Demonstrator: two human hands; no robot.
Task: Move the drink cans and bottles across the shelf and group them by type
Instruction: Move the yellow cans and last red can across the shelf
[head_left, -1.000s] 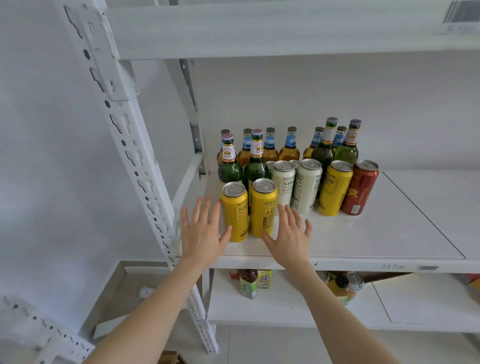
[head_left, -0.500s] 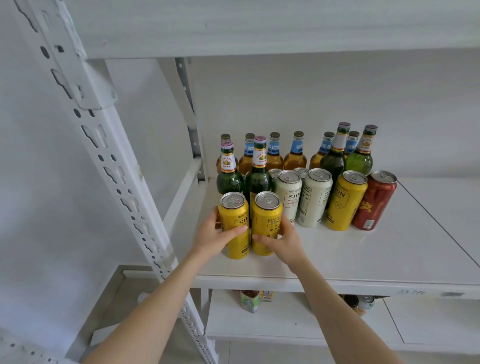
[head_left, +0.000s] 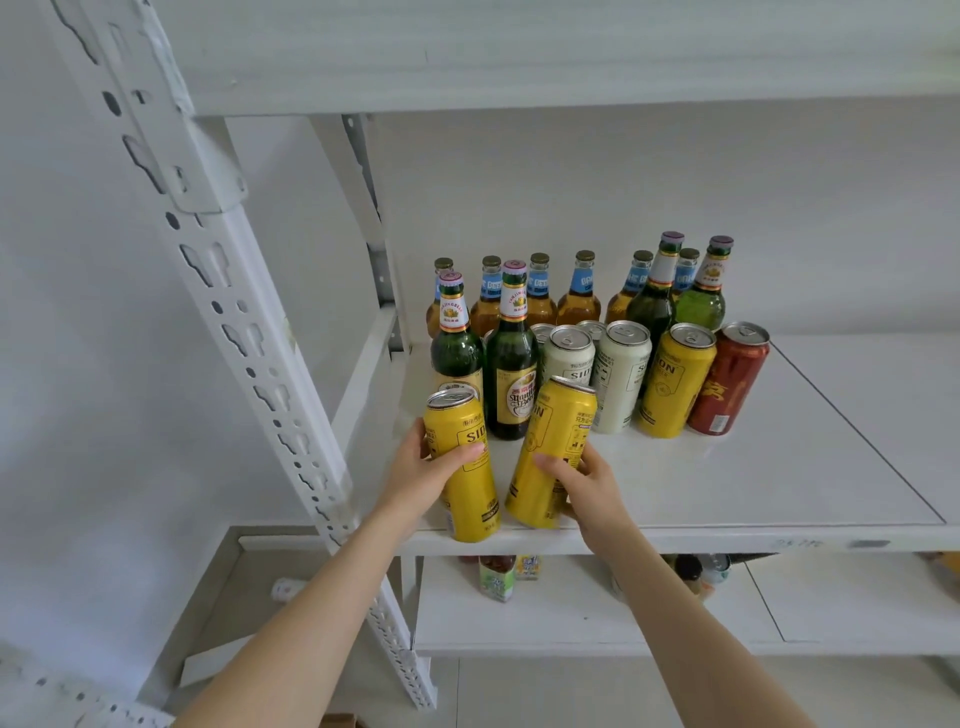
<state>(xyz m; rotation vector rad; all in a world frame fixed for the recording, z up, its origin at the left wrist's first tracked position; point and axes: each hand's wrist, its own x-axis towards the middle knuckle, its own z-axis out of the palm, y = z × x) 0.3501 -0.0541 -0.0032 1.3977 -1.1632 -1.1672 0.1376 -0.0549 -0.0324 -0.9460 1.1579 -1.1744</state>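
Here, two yellow cans are held at the front edge of the shelf (head_left: 753, 467), toward its left corner. The left can (head_left: 470, 493) is gripped by the left hand (head_left: 421, 475), fingers curled round its upper half. The right can (head_left: 558, 431), its top tilted rightward, is clamped in the right hand (head_left: 589, 486). Behind, green bottles (head_left: 511, 374), white cans (head_left: 621, 379), a third yellow can (head_left: 675, 384) and a red can (head_left: 727, 387) are stood upright.

Your view is bright and evenly lit, soft light perhaps from your right, faint shadows beneath the cans (head_left: 621, 384), glints on their tops, upright (head_left: 228, 312) bowed by the wide lens at your left, edges slightly soft.
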